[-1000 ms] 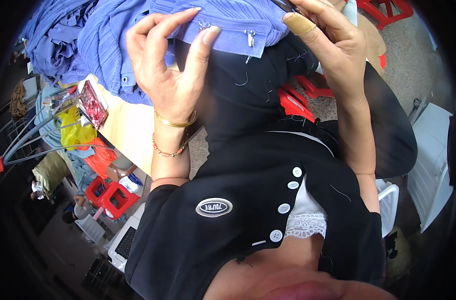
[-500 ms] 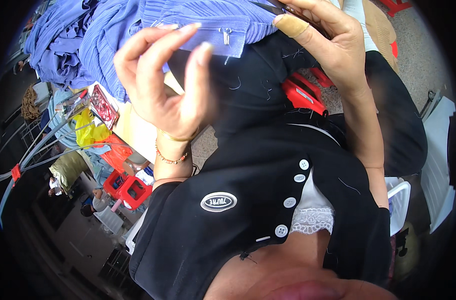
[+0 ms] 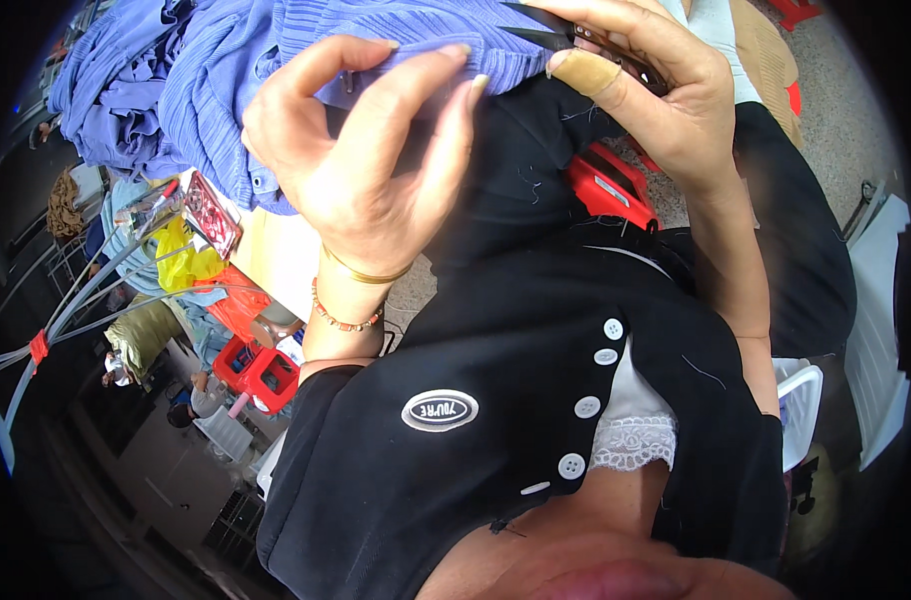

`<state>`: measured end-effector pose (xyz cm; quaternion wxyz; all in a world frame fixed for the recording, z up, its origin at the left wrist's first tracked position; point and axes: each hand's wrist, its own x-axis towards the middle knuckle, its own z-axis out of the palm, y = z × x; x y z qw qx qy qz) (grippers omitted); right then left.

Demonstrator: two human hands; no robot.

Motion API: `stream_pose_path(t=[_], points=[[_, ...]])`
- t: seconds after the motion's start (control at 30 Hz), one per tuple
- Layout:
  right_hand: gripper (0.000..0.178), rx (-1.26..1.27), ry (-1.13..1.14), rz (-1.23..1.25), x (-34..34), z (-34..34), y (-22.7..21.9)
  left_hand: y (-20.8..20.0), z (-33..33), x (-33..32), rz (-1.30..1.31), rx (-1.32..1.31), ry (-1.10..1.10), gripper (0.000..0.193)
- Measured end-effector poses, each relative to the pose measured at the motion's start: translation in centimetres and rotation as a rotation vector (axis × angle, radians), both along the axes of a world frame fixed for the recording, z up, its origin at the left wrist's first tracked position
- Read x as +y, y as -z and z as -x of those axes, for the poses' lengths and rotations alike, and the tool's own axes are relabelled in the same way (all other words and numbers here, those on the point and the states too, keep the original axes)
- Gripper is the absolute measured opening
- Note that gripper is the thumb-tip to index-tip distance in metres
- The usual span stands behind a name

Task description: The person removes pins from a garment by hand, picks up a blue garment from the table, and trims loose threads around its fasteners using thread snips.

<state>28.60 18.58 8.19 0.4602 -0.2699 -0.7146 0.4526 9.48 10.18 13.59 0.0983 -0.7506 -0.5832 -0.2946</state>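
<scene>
Ribbed blue-violet cloth (image 3: 376, 25) lies across the top of the view, its finished edge near both hands. My left hand (image 3: 361, 165) is at that edge, fingers curved and apart, the fingertips against or just over the cloth; thumb and forefinger do not meet. My right hand (image 3: 676, 95), a tan wrap round its thumb, holds dark thread snips (image 3: 541, 38). Their two blades are parted and point left, over the cloth. The palm and fingers hide part of the snips' handle. Part of the cloth edge is hidden behind my left fingers.
More blue-violet garments (image 3: 126, 85) are heaped at upper left. Beside them, a pale tabletop (image 3: 276, 255) holds a dark red packet (image 3: 213, 215) and a yellow bag (image 3: 181, 255). Red crates (image 3: 261, 375) stand lower left. Loose threads lie on my black clothes, near a red object (image 3: 616, 190).
My left hand has moved right and its fingers have come closer to the cloth edge, which has folded over. In my right hand, the snips' blades show more fully.
</scene>
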Motion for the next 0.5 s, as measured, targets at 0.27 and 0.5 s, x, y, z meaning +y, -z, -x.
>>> stream_pose_path(t=[0.27, 0.5], points=[[0.037, 0.033, -0.065, -0.033, 0.0, -0.4, -0.2, 0.8, 0.0, -0.1, 0.01, -0.293, 0.016, 0.018], [0.038, -0.028, -0.114, -0.077, 0.0, -0.3, -1.0, 1.0, 0.0, -0.3, -0.03, -0.533, 0.04, 0.018]])
